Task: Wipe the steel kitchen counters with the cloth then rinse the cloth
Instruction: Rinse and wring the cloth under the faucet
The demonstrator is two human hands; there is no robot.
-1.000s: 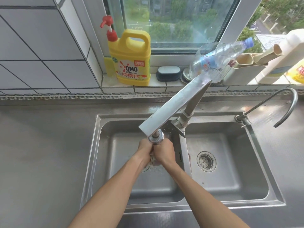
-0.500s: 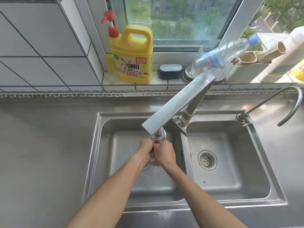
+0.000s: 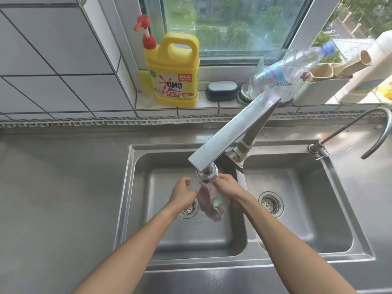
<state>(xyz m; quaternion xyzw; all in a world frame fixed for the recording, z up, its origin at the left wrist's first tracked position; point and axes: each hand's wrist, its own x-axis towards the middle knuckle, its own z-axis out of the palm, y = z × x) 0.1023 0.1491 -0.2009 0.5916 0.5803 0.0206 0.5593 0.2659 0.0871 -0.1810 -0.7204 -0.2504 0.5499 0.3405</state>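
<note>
Rinsing stage, by the look of it: cloth [image 3: 210, 200] under the tap head [image 3: 207, 175], centre frame, over the left basin [image 3: 135, 209]. Right hand [image 3: 228, 187] gripping it; left hand [image 3: 183, 193] loosely curled beside, contact unclear. Steel surface [image 3: 63, 187] apparently wiped; wringing likely left.

Both bare forearms are extended from the lower edge of the frame up toward its centre, converging as they rise. The left hand [image 3: 182, 193] is held just left of centre with its fingers loosely curled and partly spread, the fingertips pinched at an edge of the cloth [image 3: 210, 201]. The right hand [image 3: 228, 187] is set just right of centre, its fingers closed around the upper part of the cloth.
</note>
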